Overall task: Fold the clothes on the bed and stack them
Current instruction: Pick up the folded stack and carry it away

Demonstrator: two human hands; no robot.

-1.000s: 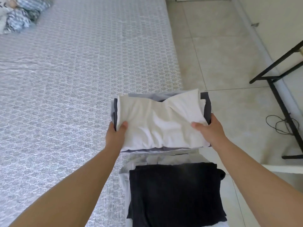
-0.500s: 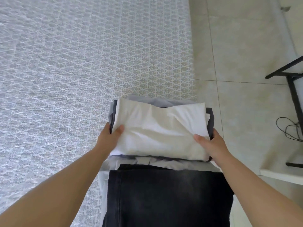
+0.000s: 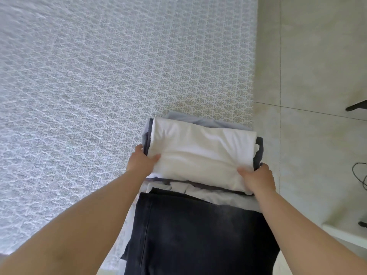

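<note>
— Across the bed, what covers it?

— Pale grey-blue bedding with a repeating lace-like print, filling the left and centre. Right of it lies a light tiled floor with dark grout lines; a black cable curls at the far right edge.

— And the clothes?

— At the bed's near right edge, a folded stack, white on top with grey layers beneath. The left hand and right hand pinch its near corners, thumbs on top, fingers curled underneath. Nearer the person lies a dark folded garment on a white one.
</note>
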